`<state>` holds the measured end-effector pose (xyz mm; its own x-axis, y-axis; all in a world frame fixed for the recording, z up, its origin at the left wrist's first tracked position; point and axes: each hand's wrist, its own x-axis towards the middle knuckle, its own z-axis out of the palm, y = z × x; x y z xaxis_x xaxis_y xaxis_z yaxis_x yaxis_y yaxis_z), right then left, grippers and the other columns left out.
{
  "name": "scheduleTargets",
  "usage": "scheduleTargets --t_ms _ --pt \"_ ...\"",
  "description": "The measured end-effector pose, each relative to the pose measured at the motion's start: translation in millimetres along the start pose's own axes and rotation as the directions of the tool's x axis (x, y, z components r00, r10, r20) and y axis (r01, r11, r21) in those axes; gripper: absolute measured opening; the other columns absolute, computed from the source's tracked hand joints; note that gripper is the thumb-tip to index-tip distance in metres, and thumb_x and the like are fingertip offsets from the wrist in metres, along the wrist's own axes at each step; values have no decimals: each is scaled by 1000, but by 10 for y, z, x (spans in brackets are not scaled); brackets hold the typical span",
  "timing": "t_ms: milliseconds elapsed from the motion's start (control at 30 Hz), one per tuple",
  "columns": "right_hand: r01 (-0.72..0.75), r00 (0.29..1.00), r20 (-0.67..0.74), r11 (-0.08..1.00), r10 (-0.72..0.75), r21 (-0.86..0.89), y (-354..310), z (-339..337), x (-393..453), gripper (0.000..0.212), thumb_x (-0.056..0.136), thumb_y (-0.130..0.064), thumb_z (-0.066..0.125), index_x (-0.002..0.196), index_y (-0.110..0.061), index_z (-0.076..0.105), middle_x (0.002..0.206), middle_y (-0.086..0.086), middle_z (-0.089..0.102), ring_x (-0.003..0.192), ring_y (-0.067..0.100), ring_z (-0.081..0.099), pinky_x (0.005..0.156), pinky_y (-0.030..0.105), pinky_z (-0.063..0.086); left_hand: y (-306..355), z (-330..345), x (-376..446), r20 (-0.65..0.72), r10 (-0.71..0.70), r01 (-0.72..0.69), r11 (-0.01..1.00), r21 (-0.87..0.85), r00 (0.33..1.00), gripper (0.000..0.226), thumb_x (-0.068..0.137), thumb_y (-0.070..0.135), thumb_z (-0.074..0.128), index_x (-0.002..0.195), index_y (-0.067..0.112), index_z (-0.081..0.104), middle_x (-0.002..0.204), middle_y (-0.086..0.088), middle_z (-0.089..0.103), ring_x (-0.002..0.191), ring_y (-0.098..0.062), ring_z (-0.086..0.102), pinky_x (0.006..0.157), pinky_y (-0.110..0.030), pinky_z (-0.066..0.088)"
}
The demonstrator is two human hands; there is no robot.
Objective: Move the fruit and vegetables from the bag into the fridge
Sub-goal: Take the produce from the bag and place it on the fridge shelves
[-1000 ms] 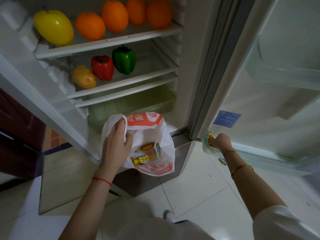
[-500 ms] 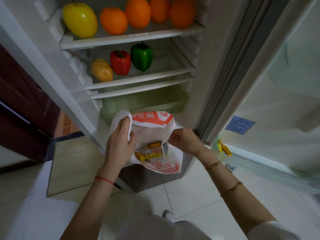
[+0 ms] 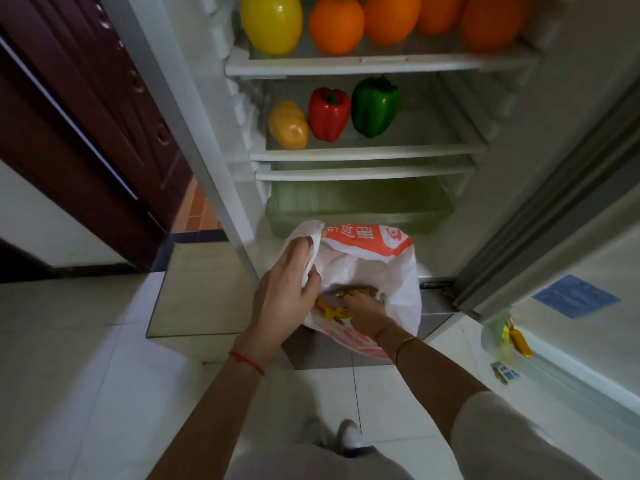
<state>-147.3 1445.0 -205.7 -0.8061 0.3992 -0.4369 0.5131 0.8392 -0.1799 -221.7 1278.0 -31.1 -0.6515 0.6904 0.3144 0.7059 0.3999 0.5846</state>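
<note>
Head view, left hand: the left hand (image 3: 282, 299) holds the near-left edge of the plastic bag (image 3: 381, 268), its grip clamped on a bunched fold of the film by the handle; a red string circles that wrist
Head view, right hand: the right hand (image 3: 365, 311) is down inside the bag's mouth, fingers curled among small yellow wrapped items (image 3: 330, 311); whether its grip has closed on one I cannot tell; thin gold bangles sit on the wrist
Bag: white with orange print, held open in the air in front of the fridge's lowest part, above the tiled floor (image 3: 86, 375)
Top shelf: the top shelf (image 3: 381, 60) carries a yellow fruit (image 3: 272, 22) at the left and a row of oranges (image 3: 336, 24) running to the right, close together
Middle shelf: the middle shelf (image 3: 363, 154) carries a yellow-brown vegetable (image 3: 288, 125), a red pepper (image 3: 329, 114) just beside it, and a green pepper (image 3: 375, 105) touching or nearly touching the red one
Drawer: a pale green crisper drawer (image 3: 356, 209) sits under the shelves, behind the bag
Door: the fridge door (image 3: 588, 254) stands open at the right; its lowest door bin (image 3: 495, 332) holds yellow wrapped items (image 3: 517, 339)
Floor: a shoe (image 3: 349, 434) shows below the arms
</note>
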Motion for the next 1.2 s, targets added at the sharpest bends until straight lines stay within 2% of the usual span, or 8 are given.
scheduleTargets --t_ms 167,300,467,600,700,933,1067,1200 --pt "13 999 -32 999 -14 -30 -17 33 106 28 95 -23 51 122 -19 58 126 5 60 116 26 56 95 43 48 -41 -13 19 -6 -88 88 995 -38 996 18 89 13 53 105 12 45 102 -6 58 84 -30 59 66 -45 51" --pt "-45 996 -69 988 56 151 -29 139 385 23 89 -46 48 105 -31 57 100 -3 68 93 18 66 87 44 54 -70 -9 61 -4 -103 103 992 -73 995 26 89 11 53 115 10 49 106 -6 60 89 -26 59 71 -45 52" --pt "-34 996 -66 962 53 270 -304 -82 362 33 92 -50 47 95 -22 63 88 0 68 83 20 66 78 34 54 -103 -11 110 5 -116 116 988 -104 993 35 90 11 50 125 10 50 120 -3 61 102 -22 60 81 -45 52" --pt "-31 999 4 950 31 310 -395 -11 406 38 82 -47 60 108 -19 60 101 5 66 93 26 64 79 36 53 -136 0 121 -3 -124 123 988 -94 992 32 90 12 51 122 10 50 112 -4 62 94 -24 60 76 -45 52" --pt "-32 998 -45 959 46 280 -450 49 421 40 81 -41 66 112 -18 59 107 7 65 98 28 63 82 38 54 -141 -5 128 3 -131 131 988 -84 991 30 89 13 51 119 10 50 107 -4 61 89 -24 60 73 -44 52" --pt "-17 989 -146 998 26 65 -478 114 394 35 95 -28 56 126 -14 46 125 8 58 111 24 59 89 36 53 -107 -24 106 -33 -133 132 991 -23 991 16 89 9 55 103 9 48 92 8 46 74 -14 47 63 -26 36" --pt "-22 988 -148 994 38 105 -413 96 343 44 91 -29 60 131 -15 44 128 8 54 116 24 55 93 36 52 -132 -18 96 -20 -113 113 993 -30 993 16 89 11 54 103 11 45 93 7 48 75 -22 54 61 -31 41" --pt "-46 982 -166 968 89 247 -324 -6 252 29 90 -29 59 116 -16 53 113 5 62 101 24 63 86 33 52 -110 -9 76 6 -99 99 994 -54 995 26 90 16 52 115 16 46 107 -3 62 85 -27 62 65 -41 53"
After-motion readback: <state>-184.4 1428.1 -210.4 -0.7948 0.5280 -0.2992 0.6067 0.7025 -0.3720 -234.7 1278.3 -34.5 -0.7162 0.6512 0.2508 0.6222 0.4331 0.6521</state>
